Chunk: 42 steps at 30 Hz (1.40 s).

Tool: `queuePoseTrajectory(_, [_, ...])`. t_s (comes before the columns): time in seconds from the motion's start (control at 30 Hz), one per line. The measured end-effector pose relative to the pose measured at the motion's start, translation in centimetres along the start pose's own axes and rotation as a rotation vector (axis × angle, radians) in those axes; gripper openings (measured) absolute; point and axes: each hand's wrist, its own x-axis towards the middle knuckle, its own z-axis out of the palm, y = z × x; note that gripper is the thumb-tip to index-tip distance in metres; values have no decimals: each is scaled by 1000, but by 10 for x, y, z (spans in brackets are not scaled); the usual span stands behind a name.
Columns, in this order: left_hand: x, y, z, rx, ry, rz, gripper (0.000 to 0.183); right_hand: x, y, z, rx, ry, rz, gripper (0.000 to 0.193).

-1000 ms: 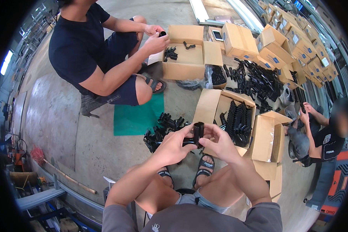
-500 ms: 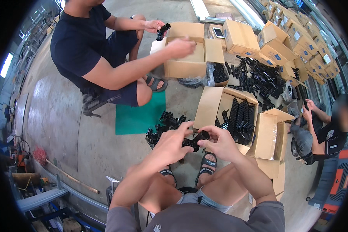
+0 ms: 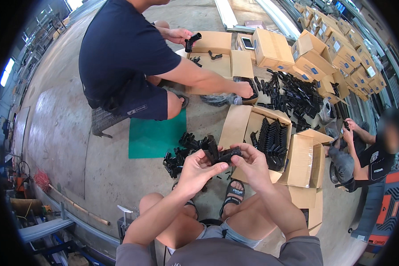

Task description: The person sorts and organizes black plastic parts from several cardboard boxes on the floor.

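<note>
Left fingers: from my remote view, the left hand (image 3: 198, 170) grasps one side of a black fitting (image 3: 218, 155), thumb on the near side, other fingers partly hidden.
Right fingers: the right hand (image 3: 253, 166) grips the fitting's right end between thumb and fingers.
Fitting: between both hands, raised off the floor (image 3: 111, 177); one tube tilts up, another runs rightward. Too dark for me to tell any marking.
Sandals (image 3: 233, 194): below the hands; pale lettering across a dark strap.
Loose heap (image 3: 174, 163): more black fittings, just left of the hands, near the corner of a green mat (image 3: 153, 139).
Packed carton (image 3: 234, 126): beyond the right hand, flaps open, black fittings in close rows. An open carton (image 3: 298, 166) stands beside it.
Left co-worker (image 3: 124, 53): one hand holds a branched black piece (image 3: 192, 42), the other is down at a small box of dark parts; small pale mark on the shorts.
Far pile (image 3: 292, 93): many black pieces on the floor.
Stacked cartons (image 3: 341, 46): blue printed patches and white labels, too small for me to read.
Right co-worker (image 3: 370, 155): pale lettering on a black shirt; both hands at a small dark object.
Orange-and-grey case (image 3: 391, 208): far right.
</note>
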Motion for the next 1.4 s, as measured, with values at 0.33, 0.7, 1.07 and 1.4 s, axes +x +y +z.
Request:
queuePoseTrajectory(0.33, [-1, 8, -8, -9, -19, -40, 44, 0, -4, -7, 53, -85, 45, 44])
queuePoseTrajectory(0.7, [3, 13, -6, 125, 45, 85, 33, 12, -19, -1, -49, -113, 95, 43])
queuePoseTrajectory(1.07, [-3, 37, -45, -80, 286, 181, 32, 106, 51, -16, -260, 156, 86, 42])
queuePoseTrajectory(1.4, [-4, 47, -56, -550, 301, 47, 28, 24, 364, -49, -1436, -61, 259, 22])
